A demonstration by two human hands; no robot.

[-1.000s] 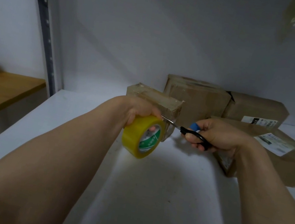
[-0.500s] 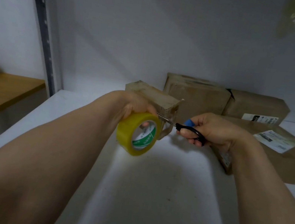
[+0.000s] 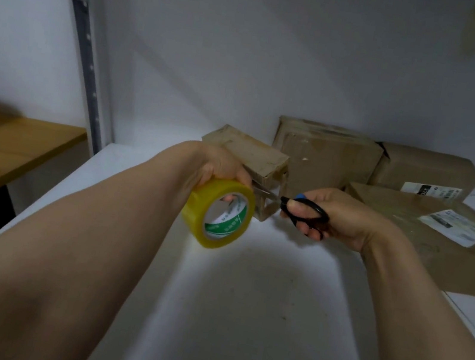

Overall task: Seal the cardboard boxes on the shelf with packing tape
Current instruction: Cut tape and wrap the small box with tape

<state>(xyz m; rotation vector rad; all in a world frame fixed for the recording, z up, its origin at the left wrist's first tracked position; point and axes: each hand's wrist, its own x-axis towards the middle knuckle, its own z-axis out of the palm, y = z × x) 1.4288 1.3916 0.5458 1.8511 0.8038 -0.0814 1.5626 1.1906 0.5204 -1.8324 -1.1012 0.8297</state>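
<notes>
Head view: left hand (image 3: pixel 219 167) gripping yellow tape roll (image 3: pixel 218 212), right hand (image 3: pixel 336 218) closed on scissors (image 3: pixel 303 211) beside small box (image 3: pixel 249 156). Probably cutting tape there. Unclear which other boxes remain unsealed.

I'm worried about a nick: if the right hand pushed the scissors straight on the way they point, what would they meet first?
Probably the left hand holding the tape roll: the scissors in the right hand point at it, blades nearly touching. Depth is unclear.

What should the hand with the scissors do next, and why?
Probably snip the tape. The right hand holds the scissors with the blades pointing between the yellow tape roll in the left hand and the small box. Cutting there should free the roll from that box.
</notes>
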